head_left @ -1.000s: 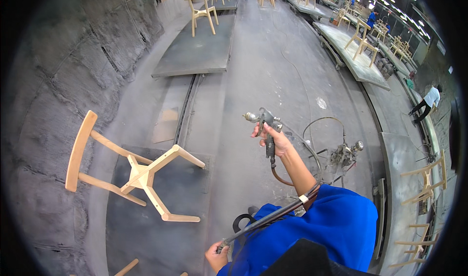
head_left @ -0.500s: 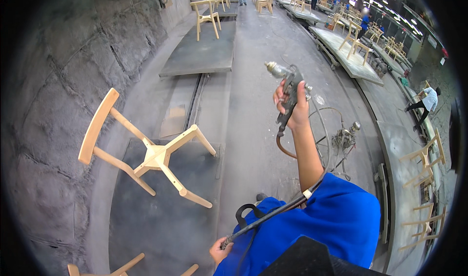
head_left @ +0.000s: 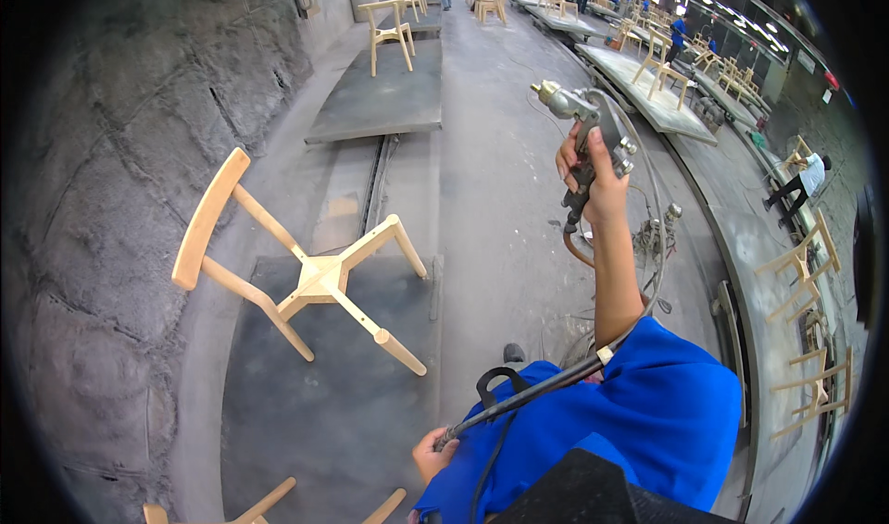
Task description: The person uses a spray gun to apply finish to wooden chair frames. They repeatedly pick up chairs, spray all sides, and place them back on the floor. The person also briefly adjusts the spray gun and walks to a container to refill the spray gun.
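Observation:
Raised at the right of centre, my right hand [head_left: 600,186] is closed around the grip of a spray gun [head_left: 597,121], whose nozzle points to the upper left. From the gun's lower end hangs a brown hose [head_left: 578,252]. My left hand [head_left: 433,455] is low near my body, wrapped round a black hose [head_left: 519,399] that runs up past my right sleeve. A pale wooden chair frame [head_left: 322,279] without a seat panel stands on a dark platform [head_left: 324,422] at the left, apart from both hands; its curved backrest faces the wall.
A rough grey wall [head_left: 120,246] rises on the left. Ahead, another chair [head_left: 391,33] stands on a further platform [head_left: 380,107] over a floor rail. Pump-like equipment [head_left: 656,237] with hoses stands beyond my right arm. At the far right are more chairs and a bending person [head_left: 804,186].
My right hand has moved up and to the right in view with the spray gun. My left hand keeps hold of the hose. The chair frame appears shifted right as the view turned.

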Available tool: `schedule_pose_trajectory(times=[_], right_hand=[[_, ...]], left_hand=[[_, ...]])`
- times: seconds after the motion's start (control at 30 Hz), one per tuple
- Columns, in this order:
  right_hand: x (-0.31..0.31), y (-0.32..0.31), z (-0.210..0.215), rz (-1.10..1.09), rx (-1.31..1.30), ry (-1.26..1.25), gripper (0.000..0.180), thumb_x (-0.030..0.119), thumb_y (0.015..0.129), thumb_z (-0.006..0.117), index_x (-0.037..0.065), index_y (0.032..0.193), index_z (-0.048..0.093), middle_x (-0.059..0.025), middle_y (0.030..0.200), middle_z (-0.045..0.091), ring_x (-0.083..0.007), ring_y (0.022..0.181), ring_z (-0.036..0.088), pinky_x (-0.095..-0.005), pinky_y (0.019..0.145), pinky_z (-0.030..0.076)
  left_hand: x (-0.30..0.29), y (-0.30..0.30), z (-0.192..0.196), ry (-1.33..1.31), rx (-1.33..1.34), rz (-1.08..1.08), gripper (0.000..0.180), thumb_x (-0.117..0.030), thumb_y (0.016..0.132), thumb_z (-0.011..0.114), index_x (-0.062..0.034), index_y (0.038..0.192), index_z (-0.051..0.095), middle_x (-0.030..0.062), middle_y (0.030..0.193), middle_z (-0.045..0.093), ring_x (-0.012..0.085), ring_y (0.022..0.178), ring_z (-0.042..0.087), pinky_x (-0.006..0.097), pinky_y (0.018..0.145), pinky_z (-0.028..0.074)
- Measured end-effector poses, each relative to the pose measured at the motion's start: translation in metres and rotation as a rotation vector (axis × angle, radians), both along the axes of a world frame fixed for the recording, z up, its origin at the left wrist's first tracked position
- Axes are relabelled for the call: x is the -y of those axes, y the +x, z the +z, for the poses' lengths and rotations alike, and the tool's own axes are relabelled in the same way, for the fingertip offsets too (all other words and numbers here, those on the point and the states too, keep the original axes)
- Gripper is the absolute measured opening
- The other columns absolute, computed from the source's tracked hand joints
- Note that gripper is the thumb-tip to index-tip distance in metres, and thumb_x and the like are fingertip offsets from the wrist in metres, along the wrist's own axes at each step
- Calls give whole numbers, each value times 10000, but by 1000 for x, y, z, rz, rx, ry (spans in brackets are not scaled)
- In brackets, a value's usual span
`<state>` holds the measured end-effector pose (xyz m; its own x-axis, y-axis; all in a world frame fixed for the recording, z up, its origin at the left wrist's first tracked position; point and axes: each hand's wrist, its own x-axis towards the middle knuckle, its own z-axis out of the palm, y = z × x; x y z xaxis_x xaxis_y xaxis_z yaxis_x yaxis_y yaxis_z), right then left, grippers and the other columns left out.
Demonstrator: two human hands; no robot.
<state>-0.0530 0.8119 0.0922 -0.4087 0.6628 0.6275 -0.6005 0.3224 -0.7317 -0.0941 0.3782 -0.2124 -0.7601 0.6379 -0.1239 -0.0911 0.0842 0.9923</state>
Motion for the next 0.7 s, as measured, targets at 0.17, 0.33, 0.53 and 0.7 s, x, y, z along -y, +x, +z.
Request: schedule_pose_trajectory(times=[0.17,0.33,0.53,0.7], right_hand=[[9,-3,18,112,-72,-8,438,446,1029,522,16,1099,562,-108,793,604,-214,756,636,-226,444,387],[10,-12,22,-46,-86,-40,427,442,1027,532,20,1071,581,-86,775,597,-193,722,628,-238,457,396],[1,-20,18,-88,-90,-107,391,422,1011,577,31,1025,584,-49,722,559,-162,655,587,-235,470,375],[-7,-22,21,-6,-143,-100,365,402,1005,593,37,1017,586,-52,727,562,-161,648,586,-230,460,360]], left_hand=[[-4,-6,2,97,-1,-16,504,-394,774,872,31,997,718,11,832,704,90,768,622,256,723,511],[-10,-9,4,106,66,12,539,-412,772,872,29,1030,701,18,862,712,89,796,633,247,734,511],[-14,-13,-1,208,137,18,511,-334,781,881,45,1058,679,44,905,725,102,831,655,250,767,518],[-20,-16,-13,208,146,-28,456,-257,809,865,49,1084,670,58,943,727,110,868,662,254,803,520]])
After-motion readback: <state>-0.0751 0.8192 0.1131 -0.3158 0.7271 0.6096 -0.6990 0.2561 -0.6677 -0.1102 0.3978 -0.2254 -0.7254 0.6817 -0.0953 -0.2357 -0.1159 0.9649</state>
